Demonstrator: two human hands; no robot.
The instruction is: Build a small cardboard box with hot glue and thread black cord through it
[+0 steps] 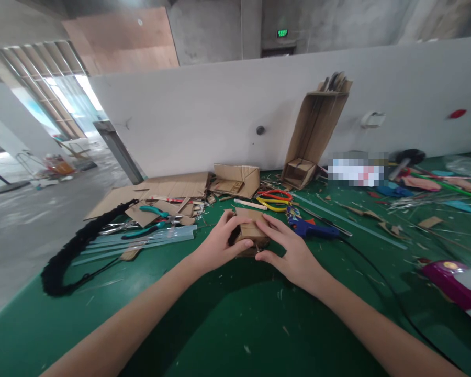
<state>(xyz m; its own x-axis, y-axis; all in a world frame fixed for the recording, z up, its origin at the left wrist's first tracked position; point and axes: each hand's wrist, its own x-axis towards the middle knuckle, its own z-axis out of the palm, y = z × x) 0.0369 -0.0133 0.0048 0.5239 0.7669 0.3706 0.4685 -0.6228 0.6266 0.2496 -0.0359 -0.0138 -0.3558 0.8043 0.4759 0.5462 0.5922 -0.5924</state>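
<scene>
A small brown cardboard box is held between both hands just above the green table. My left hand grips its left side, fingers on top and thumb along the near face. On the right side my right hand has its fingers on the top edge. Its thumb is near a small thin piece sticking out of the near face; what that piece is cannot be made out. The underside of the box is hidden.
Teal-handled pliers and clear glue sticks are at left, beside a black fuzzy strip. Behind the hands are yellow-handled scissors, a blue glue gun with a cord running right, and a tall cardboard piece.
</scene>
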